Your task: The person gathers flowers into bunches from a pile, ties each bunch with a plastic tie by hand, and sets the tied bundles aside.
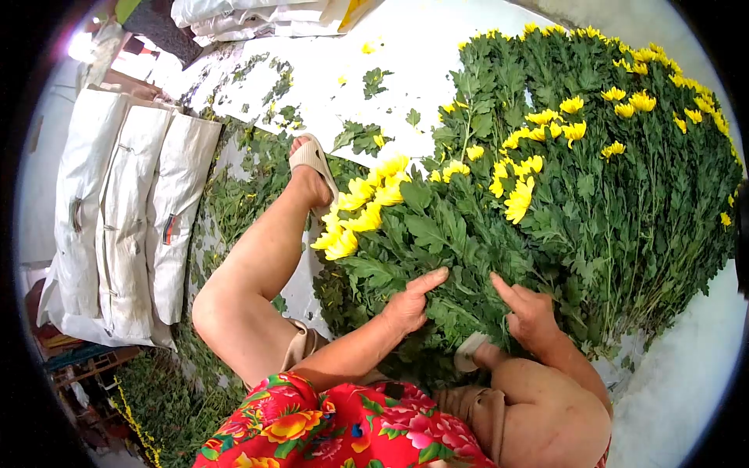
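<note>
A bunch of leafy green stems (433,226) with yellow flowers (363,207) at its upper left end lies across the person's front. My left hand (412,300) is at the near side of this bunch, its index finger stretched along the leaves and its other fingers curled; what they hold, if anything, is hidden. To the right, my right hand (528,310) points its index finger up and left over the stems, with the other fingers bent; their contents are hidden too. Behind and to the right is a large pile of similar yellow-flowered stems (601,203).
White wrapped bundles (129,218) stand at the left, and more white packages (257,19) lie at the top. Loose leaves (234,171) cover the floor around the sandalled foot (312,168). A second sandal (470,352) shows below the bunch.
</note>
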Motion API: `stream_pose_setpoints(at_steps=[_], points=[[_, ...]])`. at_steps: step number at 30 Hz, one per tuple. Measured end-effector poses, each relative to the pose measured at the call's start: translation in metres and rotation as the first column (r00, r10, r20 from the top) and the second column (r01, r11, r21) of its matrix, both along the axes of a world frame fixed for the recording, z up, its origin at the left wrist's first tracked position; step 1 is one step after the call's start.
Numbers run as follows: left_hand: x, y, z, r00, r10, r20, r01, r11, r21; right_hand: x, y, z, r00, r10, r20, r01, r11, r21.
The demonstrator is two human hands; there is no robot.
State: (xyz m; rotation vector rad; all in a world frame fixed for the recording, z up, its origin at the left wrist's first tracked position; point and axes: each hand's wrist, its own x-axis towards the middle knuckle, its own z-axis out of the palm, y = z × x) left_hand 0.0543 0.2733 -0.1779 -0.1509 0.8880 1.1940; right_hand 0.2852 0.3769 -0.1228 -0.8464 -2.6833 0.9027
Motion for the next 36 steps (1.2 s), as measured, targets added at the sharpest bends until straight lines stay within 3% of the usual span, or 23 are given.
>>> stream_pose_setpoints(at_steps=[4,5,8,10,13,14,16,17,18,20,21,23,28,30,32,34,35,36], points=[[0.006,0.019,0.019,0.987,0.080,-0.139,-0.096,0.989,-0.113,-0.006,0.001,0.002,0.984,0.158,0.080,-0.165,0.983,0.082],[0.006,0.026,0.022,0.984,0.051,-0.172,-0.089,0.970,-0.225,-0.006,0.003,0.005,0.962,0.206,0.181,-0.220,0.973,0.063],[0.008,0.033,0.017,0.958,0.060,-0.281,-0.144,0.947,-0.288,-0.015,0.016,0.019,0.959,0.254,0.128,-0.264,0.962,0.066],[0.006,0.037,0.024,0.984,0.105,-0.144,-0.128,0.978,-0.164,-0.016,0.020,0.018,0.963,0.238,0.123,-0.243,0.970,0.023],[0.003,0.039,0.017,0.985,0.118,-0.128,-0.138,0.976,-0.166,-0.001,0.029,0.009,0.979,0.202,0.018,-0.196,0.964,-0.181],[0.003,0.039,0.017,0.984,0.123,-0.132,-0.144,0.975,-0.169,0.012,0.041,0.004,0.985,0.167,0.034,-0.160,0.974,-0.160],[0.002,0.039,0.025,0.960,0.107,-0.258,-0.169,0.957,-0.234,0.050,0.074,-0.008,0.951,-0.302,-0.065,0.289,0.944,-0.160],[0.000,0.036,0.018,0.969,0.121,-0.213,-0.163,0.968,-0.191,0.071,0.096,-0.020,0.901,-0.427,-0.078,0.434,0.894,0.110],[-0.003,0.033,0.006,0.976,0.136,-0.169,-0.161,0.976,-0.146,0.094,0.121,-0.033,0.836,-0.533,-0.127,0.539,0.758,0.368],[-0.008,0.030,-0.011,0.980,0.107,-0.166,-0.125,0.987,-0.101,0.144,0.158,-0.064,0.606,-0.786,-0.123,0.713,0.468,0.523],[-0.008,0.030,-0.016,0.982,0.087,-0.169,-0.101,0.992,-0.073,0.159,0.170,-0.069,0.597,-0.791,-0.130,0.717,0.454,0.529],[-0.005,0.034,-0.010,0.977,0.084,-0.197,-0.105,0.990,-0.096,0.183,0.189,-0.075,0.329,-0.944,-0.033,0.709,0.224,0.669],[-0.007,0.037,-0.012,0.968,0.044,-0.248,-0.067,0.994,-0.085,0.216,0.223,-0.081,0.209,-0.971,0.114,0.801,0.237,0.549],[-0.003,0.041,-0.003,0.962,0.031,-0.272,-0.071,0.988,-0.136,0.205,0.229,-0.053,0.208,-0.864,0.458,0.853,0.390,0.347],[-0.005,0.042,-0.009,0.970,0.044,-0.240,-0.067,0.994,-0.089,0.213,0.228,-0.060,0.234,-0.878,0.419,0.808,0.415,0.418],[-0.006,0.044,-0.012,0.974,0.045,-0.220,-0.064,0.995,-0.076,0.226,0.225,-0.079,0.325,-0.946,0.018,0.844,0.298,0.445],[-0.006,0.043,-0.011,0.979,0.045,-0.200,-0.060,0.996,-0.068,0.223,0.220,-0.071,0.317,-0.948,-0.036,0.852,0.269,0.449],[-0.005,0.043,-0.008,0.978,0.052,-0.201,-0.068,0.995,-0.072,0.225,0.211,-0.058,0.334,-0.942,-0.035,0.900,0.308,0.308]])
